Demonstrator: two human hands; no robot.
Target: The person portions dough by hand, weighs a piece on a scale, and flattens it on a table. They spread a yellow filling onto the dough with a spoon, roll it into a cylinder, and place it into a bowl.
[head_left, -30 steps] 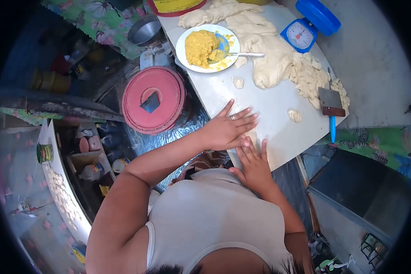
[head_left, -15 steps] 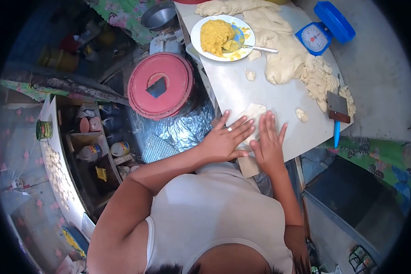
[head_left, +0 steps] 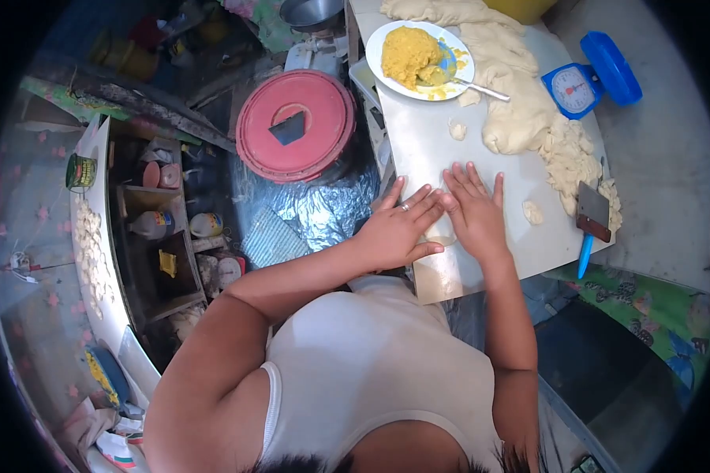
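Dough piece (head_left: pixel 442 235) lies pressed flat on the surface (head_left: pixel 521 236), almost wholly under both palms, only its near edge showing between them. Left hand (head_left: pixel 398 229) and right hand (head_left: pixel 473 209) lie open, fingers spread and pointing away from the body, side by side and touching. Beyond the right hand's fingertips sits the big dough mass (head_left: pixel 521 110); off to its right, the scraper (head_left: pixel 592 213).

The right hand (head_left: pixel 473 211) has been slid forward beside the left hand (head_left: pixel 398 229), and the dough piece (head_left: pixel 438 234) is now almost wholly covered.
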